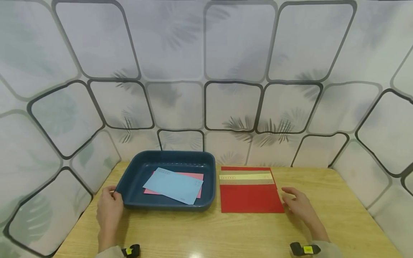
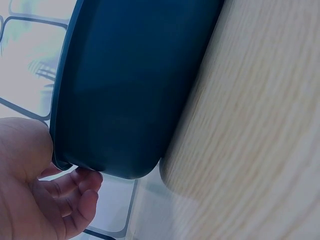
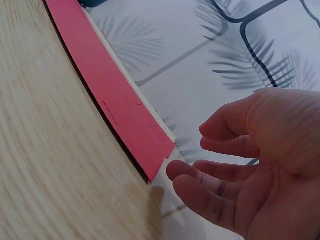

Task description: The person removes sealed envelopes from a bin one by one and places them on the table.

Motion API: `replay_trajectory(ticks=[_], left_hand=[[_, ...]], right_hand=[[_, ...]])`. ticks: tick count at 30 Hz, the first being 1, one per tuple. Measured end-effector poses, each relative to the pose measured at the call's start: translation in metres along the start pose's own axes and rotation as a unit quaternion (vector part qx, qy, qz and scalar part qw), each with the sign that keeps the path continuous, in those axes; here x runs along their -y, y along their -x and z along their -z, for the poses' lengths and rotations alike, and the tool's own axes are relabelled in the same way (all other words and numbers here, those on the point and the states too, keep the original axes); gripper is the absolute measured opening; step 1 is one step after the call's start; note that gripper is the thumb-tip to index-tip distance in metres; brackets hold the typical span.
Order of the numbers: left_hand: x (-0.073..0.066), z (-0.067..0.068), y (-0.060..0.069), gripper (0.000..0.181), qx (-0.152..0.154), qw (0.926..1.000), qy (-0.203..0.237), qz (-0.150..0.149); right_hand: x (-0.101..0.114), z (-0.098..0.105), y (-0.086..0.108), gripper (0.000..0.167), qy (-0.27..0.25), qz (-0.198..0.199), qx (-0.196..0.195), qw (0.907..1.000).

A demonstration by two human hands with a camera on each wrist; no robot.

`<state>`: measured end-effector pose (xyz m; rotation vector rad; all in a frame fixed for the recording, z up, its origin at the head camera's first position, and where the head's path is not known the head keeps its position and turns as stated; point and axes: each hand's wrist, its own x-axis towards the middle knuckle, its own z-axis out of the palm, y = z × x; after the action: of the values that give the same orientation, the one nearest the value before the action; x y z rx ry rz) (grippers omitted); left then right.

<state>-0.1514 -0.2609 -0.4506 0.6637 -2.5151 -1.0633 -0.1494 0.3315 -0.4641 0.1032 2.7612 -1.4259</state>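
A dark blue plastic tray [image 1: 135,195] stands on the table's left half. Inside it a light blue envelope [image 1: 174,185] lies slanted over a pink envelope [image 1: 193,175]. My left hand [image 1: 109,208] holds the tray's left rim near the front corner; in the left wrist view its fingers curl at the outer wall [image 2: 125,100]. To the tray's right lie red envelopes [image 1: 251,199], with a brown envelope [image 1: 245,181] and a pale yellow strip of another [image 1: 246,176] across them. Just right of this pile hovers my right hand [image 1: 300,206], fingers loosely bent, holding nothing.
The light wood table [image 1: 193,236] meets a patterned curtain-like wall [image 1: 232,107] behind and on both sides. Black straps with yellow tags sit on the left wrist [image 1: 131,251] and right wrist [image 1: 304,249].
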Motion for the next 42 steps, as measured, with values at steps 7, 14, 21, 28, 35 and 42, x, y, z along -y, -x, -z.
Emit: replay_trajectory(ticks=[7,14,21,28,35,42], left_hand=[[0.0,0.0,0.002,0.041,-0.004,1.0,-0.002,0.003],[0.002,0.0,0.002,0.041,-0.008,1.0,-0.001,-0.004],[0.004,0.0,0.001,0.042,-0.003,1.0,-0.001,-0.005],[0.002,0.0,0.001,0.042,0.001,1.0,-0.001,-0.001],[0.001,0.0,0.0,0.042,-0.003,1.0,-0.002,-0.002],[0.0,0.001,0.0,0.043,0.007,1.0,0.002,0.0]], right_hand=[[0.002,-0.002,0.0,0.044,-0.008,0.007,0.003,0.9999],[0.005,-0.004,0.001,0.043,0.003,0.004,0.006,1.0],[0.006,-0.007,0.0,0.043,0.003,-0.005,0.006,1.0],[0.01,-0.007,0.0,0.044,0.012,-0.01,0.0,0.9999],[0.016,-0.013,0.0,0.043,0.04,0.018,0.002,0.999],[0.021,-0.025,-0.001,0.04,0.09,0.093,-0.006,0.9916]])
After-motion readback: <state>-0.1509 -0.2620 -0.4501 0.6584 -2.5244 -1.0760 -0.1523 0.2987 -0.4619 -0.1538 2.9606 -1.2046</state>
